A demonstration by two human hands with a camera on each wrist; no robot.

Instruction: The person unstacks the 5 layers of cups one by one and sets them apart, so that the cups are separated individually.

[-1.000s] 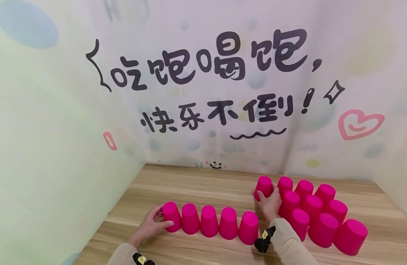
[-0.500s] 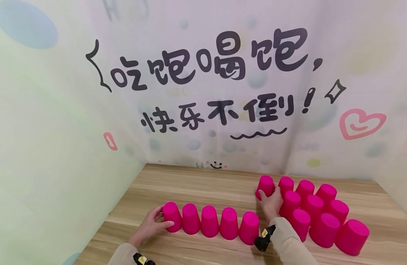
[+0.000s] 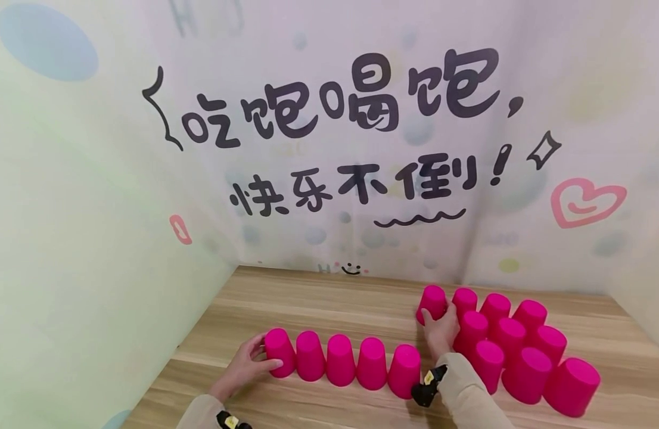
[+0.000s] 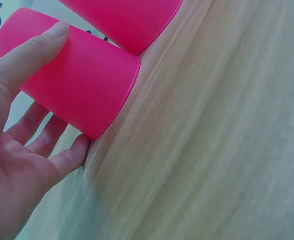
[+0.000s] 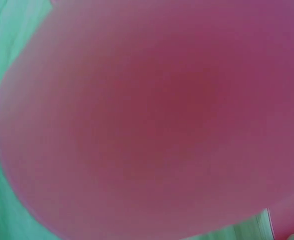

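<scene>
Left hand [image 3: 245,364] pinches the left cup [image 3: 279,347] of a pink row [image 3: 340,360], right hand [image 3: 442,331] the back-left cup [image 3: 432,299] of a cluster [image 3: 511,335] (both upside down on the worktop [image 3: 217,313]); seemingly a placing step, next calling for gentle release.

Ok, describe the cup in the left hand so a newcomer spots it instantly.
On the wooden table, left of the clustered cups, stands a row of five upside-down pink cups. It is the leftmost cup, the only one of the five in the grip of the left hand.
</scene>
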